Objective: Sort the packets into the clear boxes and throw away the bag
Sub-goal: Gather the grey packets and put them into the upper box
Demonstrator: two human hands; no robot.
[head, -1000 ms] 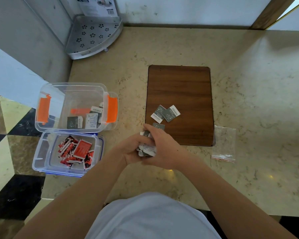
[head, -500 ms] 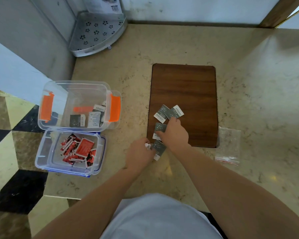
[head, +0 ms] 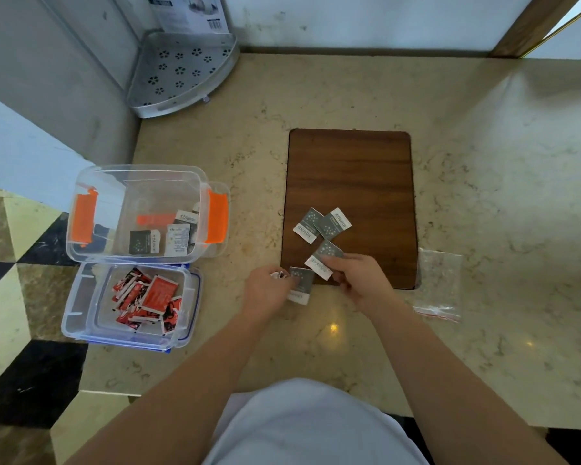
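Marble counter (head: pixel 483 196) carries a wooden board (head: pixel 349 176); at its near edge the right hand (head: pixel 359 280) pinches a grey packet (head: pixel 324 260), the left hand (head: pixel 265 292) grips another packet (head: pixel 299 285).

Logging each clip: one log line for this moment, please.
left hand: holds grey packets | right hand: pinching grey packet on brown wooden board | clear plastic bag: on counter

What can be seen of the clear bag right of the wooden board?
The bag is a small, clear, thin plastic zip pouch with a red strip along its near edge. It looks empty and slightly crinkled. It lies flat on the marble counter, just off the board's near right corner, its left edge at or against the board. Neither hand touches it.
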